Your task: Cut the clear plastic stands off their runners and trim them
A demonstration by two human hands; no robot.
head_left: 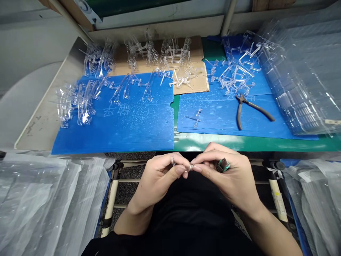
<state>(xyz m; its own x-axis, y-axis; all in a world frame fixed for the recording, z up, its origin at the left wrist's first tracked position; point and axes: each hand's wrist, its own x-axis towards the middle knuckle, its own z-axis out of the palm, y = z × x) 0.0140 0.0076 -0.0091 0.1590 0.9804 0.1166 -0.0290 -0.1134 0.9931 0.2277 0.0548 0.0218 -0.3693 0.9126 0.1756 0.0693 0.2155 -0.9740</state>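
Just below the front edge of the green surface, our left hand and right hand pinch a small clear plastic part at the fingertips, a small green object tucked in the right hand; pliers lie on a blue plastic sheet beyond.

A worker in a black short-sleeved top, the dark sleeve ending above the bare left forearm; the right forearm is also uncovered. The left hand and right hand are gloveless. A chunky green piece sits at the right fingers; whether it is worn cannot be told.
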